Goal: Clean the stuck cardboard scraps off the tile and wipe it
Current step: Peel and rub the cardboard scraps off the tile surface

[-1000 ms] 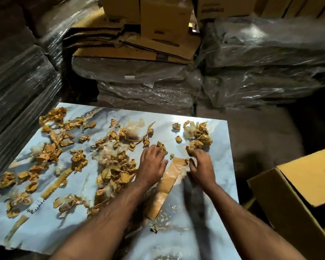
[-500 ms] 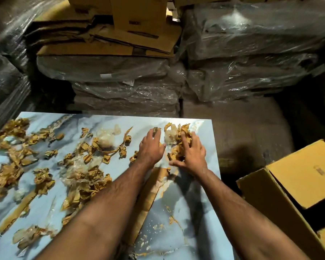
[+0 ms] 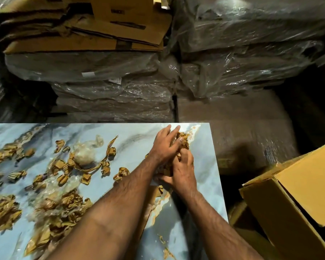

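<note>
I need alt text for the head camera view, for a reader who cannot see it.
Two bare hands, left hand and right hand, gather a clump of torn cardboard scraps near the far right corner of a blue marbled tile. More scraps lie across the tile's left side; an open cardboard box stands to the right.

You are in a warehouse or stockroom: plastic-wrapped stacks [image 3: 251, 59] rise beyond the tile's far edge, flattened cardboard cartons [image 3: 94, 32] lie piled on one, and an open carton [image 3: 296, 199] sits off the tile's right edge.
</note>
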The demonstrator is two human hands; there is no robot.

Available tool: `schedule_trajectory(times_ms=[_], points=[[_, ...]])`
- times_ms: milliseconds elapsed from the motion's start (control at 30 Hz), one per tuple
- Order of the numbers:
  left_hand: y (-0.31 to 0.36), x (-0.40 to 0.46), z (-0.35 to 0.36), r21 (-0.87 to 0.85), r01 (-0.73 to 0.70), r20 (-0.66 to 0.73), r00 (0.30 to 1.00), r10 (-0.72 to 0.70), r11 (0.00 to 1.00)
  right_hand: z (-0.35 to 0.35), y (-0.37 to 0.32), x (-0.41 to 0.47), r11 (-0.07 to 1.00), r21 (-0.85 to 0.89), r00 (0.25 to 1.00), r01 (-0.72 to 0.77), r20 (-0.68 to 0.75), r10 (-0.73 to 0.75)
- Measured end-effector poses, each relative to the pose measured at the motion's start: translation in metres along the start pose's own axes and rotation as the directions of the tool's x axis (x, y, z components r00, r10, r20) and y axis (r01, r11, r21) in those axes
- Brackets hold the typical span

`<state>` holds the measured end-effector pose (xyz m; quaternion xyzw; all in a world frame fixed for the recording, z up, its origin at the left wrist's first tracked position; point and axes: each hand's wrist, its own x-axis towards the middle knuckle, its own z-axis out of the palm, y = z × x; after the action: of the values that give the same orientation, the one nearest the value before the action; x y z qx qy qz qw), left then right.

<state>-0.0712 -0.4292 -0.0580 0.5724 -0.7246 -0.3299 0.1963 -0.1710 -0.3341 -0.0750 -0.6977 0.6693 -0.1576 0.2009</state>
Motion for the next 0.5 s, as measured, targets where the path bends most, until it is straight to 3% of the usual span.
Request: schedule_trajectory(times_ms=[67, 200, 300, 500], points=[[0.002, 0.008, 0.008, -0.005, -0.101, -0.016, 0.995, 0.101, 0.995, -0.002, 0.000, -0.001, 1.000, 0.027, 1.000, -0.014, -0.005, 0.014], [0.001, 0.019, 0.007, -0.050, -0.236, 0.094, 0.966, 0.240, 0.971, -0.004, -0.002, -0.005, 0.999, 0.029, 0.999, -0.030, -0.042, 0.031], [-0.001, 0.016, 0.002, -0.061, -0.228, 0.111, 0.966, 0.234, 0.972, -0.001, -0.005, -0.011, 0.999, 0.045, 0.996, -0.018, -0.087, 0.022], [-0.011, -0.019, 0.005, -0.135, -0.116, -0.071, 0.992, 0.107, 0.984, 0.000, -0.003, -0.011, 0.983, 0.179, 0.975, -0.036, -0.210, 0.074]])
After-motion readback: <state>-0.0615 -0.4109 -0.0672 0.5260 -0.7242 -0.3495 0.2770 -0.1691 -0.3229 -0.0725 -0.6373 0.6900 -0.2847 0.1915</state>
